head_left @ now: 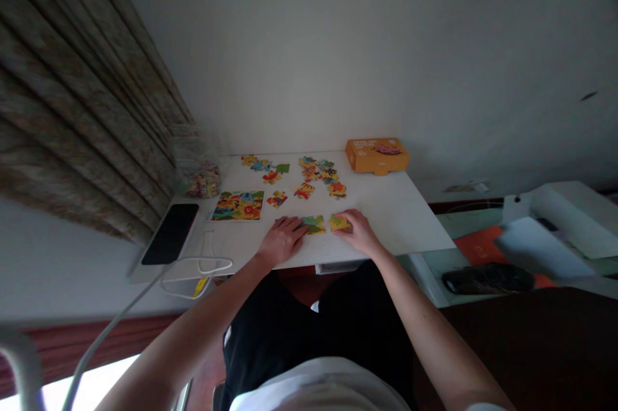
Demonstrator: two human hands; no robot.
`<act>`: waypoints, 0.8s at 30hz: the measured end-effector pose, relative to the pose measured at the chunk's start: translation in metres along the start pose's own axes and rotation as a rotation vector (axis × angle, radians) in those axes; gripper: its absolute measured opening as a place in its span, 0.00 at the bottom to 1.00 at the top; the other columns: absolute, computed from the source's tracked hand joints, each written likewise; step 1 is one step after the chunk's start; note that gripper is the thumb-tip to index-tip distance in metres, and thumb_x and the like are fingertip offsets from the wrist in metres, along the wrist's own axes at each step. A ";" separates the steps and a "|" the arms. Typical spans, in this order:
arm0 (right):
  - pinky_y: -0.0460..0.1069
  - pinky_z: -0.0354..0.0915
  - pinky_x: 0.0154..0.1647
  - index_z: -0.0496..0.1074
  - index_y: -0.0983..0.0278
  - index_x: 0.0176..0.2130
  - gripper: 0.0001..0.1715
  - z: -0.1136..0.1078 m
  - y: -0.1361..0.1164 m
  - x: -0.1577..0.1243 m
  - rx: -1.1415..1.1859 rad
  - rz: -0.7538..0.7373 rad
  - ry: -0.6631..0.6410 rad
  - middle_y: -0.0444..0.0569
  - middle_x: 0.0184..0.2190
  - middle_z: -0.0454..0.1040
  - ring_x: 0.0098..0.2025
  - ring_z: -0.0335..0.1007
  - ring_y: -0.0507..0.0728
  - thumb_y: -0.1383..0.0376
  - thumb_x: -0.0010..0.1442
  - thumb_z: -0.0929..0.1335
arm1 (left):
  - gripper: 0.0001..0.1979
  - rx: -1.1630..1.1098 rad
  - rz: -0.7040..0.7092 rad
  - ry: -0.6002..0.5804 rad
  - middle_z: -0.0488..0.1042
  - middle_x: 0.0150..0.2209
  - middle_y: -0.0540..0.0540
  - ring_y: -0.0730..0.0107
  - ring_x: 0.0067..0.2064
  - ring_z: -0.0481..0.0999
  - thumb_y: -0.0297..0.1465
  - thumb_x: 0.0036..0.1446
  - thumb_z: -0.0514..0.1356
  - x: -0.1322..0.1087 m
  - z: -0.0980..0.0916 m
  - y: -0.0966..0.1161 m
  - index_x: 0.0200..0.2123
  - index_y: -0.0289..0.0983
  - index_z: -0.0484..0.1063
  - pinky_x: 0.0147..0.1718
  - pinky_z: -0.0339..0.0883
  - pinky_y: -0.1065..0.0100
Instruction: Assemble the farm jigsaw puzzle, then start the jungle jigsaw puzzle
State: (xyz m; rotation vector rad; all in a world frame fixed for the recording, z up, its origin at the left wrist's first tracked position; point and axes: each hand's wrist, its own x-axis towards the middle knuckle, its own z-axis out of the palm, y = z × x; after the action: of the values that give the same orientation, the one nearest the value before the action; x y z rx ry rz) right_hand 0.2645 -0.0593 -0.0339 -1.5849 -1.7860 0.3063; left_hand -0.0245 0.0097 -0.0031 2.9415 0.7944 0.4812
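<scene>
My left hand lies with outstretched fingers over a strip of jigsaw pieces, pressing it to the table and hiding its left part. A small gap to the right of that strip, a yellow-green puzzle piece is gripped between the thumb and fingers of my right hand. Beyond my hands, loose puzzle pieces are spread in a cluster, and more single pieces lie nearer. A square picture card with a colourful animal scene rests to the left of my left hand.
A black phone and white cable are at the table's left. Behind them stands a clear plastic bag with colourful contents. An orange box sits at the back right of the white table, against the wall.
</scene>
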 end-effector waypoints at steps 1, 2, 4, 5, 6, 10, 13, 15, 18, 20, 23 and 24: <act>0.59 0.67 0.54 0.75 0.57 0.49 0.20 0.000 -0.001 0.000 0.002 -0.002 -0.003 0.51 0.46 0.77 0.50 0.73 0.62 0.63 0.56 0.77 | 0.17 0.001 -0.001 0.005 0.77 0.56 0.40 0.53 0.59 0.74 0.29 0.67 0.57 0.000 0.000 0.000 0.56 0.41 0.77 0.60 0.66 0.48; 0.59 0.67 0.55 0.75 0.57 0.49 0.20 0.000 -0.001 0.000 0.007 -0.004 -0.005 0.51 0.46 0.77 0.50 0.73 0.62 0.63 0.57 0.76 | 0.17 0.001 -0.002 0.010 0.77 0.56 0.40 0.53 0.59 0.74 0.29 0.67 0.57 0.000 0.001 0.000 0.55 0.40 0.77 0.59 0.66 0.48; 0.59 0.67 0.55 0.75 0.57 0.49 0.20 0.000 -0.002 0.001 0.026 -0.015 -0.009 0.51 0.47 0.77 0.51 0.72 0.62 0.64 0.57 0.76 | 0.16 -0.001 -0.004 0.021 0.77 0.56 0.40 0.53 0.58 0.74 0.29 0.67 0.56 0.000 0.002 -0.001 0.55 0.40 0.77 0.59 0.67 0.49; 0.58 0.67 0.56 0.75 0.58 0.49 0.20 0.000 -0.003 0.002 0.037 -0.024 -0.016 0.51 0.47 0.77 0.51 0.72 0.62 0.64 0.57 0.76 | 0.16 -0.003 -0.004 0.026 0.78 0.56 0.40 0.53 0.58 0.74 0.29 0.67 0.56 0.000 0.003 -0.001 0.55 0.39 0.77 0.58 0.67 0.50; 0.58 0.67 0.56 0.75 0.58 0.50 0.20 0.000 -0.004 0.002 0.046 -0.033 -0.026 0.51 0.47 0.77 0.51 0.72 0.62 0.65 0.57 0.76 | 0.16 -0.008 -0.004 0.031 0.78 0.55 0.40 0.54 0.57 0.74 0.29 0.67 0.56 0.000 0.004 -0.002 0.54 0.39 0.77 0.58 0.67 0.50; 0.58 0.66 0.57 0.76 0.57 0.50 0.20 0.002 -0.010 0.006 0.062 -0.057 -0.080 0.51 0.49 0.76 0.53 0.71 0.61 0.65 0.58 0.76 | 0.16 -0.038 -0.004 0.047 0.78 0.55 0.40 0.55 0.57 0.74 0.29 0.67 0.57 0.000 0.006 -0.003 0.54 0.40 0.78 0.59 0.67 0.50; 0.57 0.65 0.57 0.77 0.57 0.50 0.17 0.003 -0.016 0.008 0.036 -0.063 -0.127 0.51 0.49 0.75 0.54 0.71 0.61 0.65 0.60 0.75 | 0.16 -0.044 -0.001 0.051 0.78 0.54 0.39 0.55 0.57 0.74 0.28 0.66 0.57 0.000 0.005 -0.004 0.54 0.39 0.78 0.58 0.67 0.51; 0.58 0.64 0.58 0.78 0.56 0.49 0.15 0.001 -0.022 0.009 -0.029 -0.058 -0.165 0.52 0.50 0.75 0.55 0.70 0.61 0.65 0.61 0.74 | 0.16 -0.040 0.004 0.047 0.78 0.54 0.39 0.54 0.56 0.74 0.28 0.66 0.57 0.000 0.003 -0.003 0.54 0.39 0.78 0.58 0.67 0.51; 0.60 0.62 0.58 0.78 0.55 0.51 0.15 -0.003 -0.031 0.006 -0.162 -0.036 -0.206 0.53 0.52 0.74 0.58 0.68 0.63 0.64 0.64 0.73 | 0.16 -0.042 0.007 0.040 0.77 0.55 0.39 0.54 0.56 0.74 0.28 0.66 0.58 0.000 0.002 -0.003 0.54 0.38 0.78 0.57 0.67 0.51; 0.60 0.61 0.57 0.77 0.54 0.54 0.17 -0.004 -0.037 0.004 -0.230 -0.028 -0.213 0.54 0.54 0.73 0.59 0.67 0.63 0.63 0.65 0.71 | 0.16 -0.045 0.003 0.037 0.77 0.55 0.39 0.54 0.56 0.74 0.28 0.66 0.58 0.001 0.002 -0.003 0.54 0.39 0.78 0.57 0.67 0.51; 0.60 0.60 0.58 0.76 0.53 0.56 0.18 -0.003 -0.045 0.000 -0.289 -0.023 -0.195 0.54 0.57 0.73 0.60 0.66 0.63 0.64 0.67 0.70 | 0.16 -0.042 0.000 0.029 0.77 0.55 0.39 0.54 0.56 0.74 0.29 0.66 0.58 0.001 0.001 -0.002 0.54 0.39 0.78 0.57 0.67 0.50; 0.59 0.60 0.58 0.76 0.53 0.56 0.18 -0.002 -0.047 -0.002 -0.301 -0.019 -0.187 0.54 0.57 0.73 0.60 0.66 0.63 0.65 0.67 0.69 | 0.16 -0.042 -0.001 0.028 0.77 0.55 0.39 0.53 0.56 0.74 0.29 0.66 0.58 0.001 0.001 -0.002 0.54 0.39 0.78 0.57 0.67 0.50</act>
State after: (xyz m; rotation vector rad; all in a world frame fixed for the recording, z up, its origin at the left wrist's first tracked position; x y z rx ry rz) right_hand 0.2293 -0.0716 -0.0044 -1.7935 -2.0672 0.1866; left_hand -0.0243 0.0121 -0.0043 2.9022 0.7789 0.5333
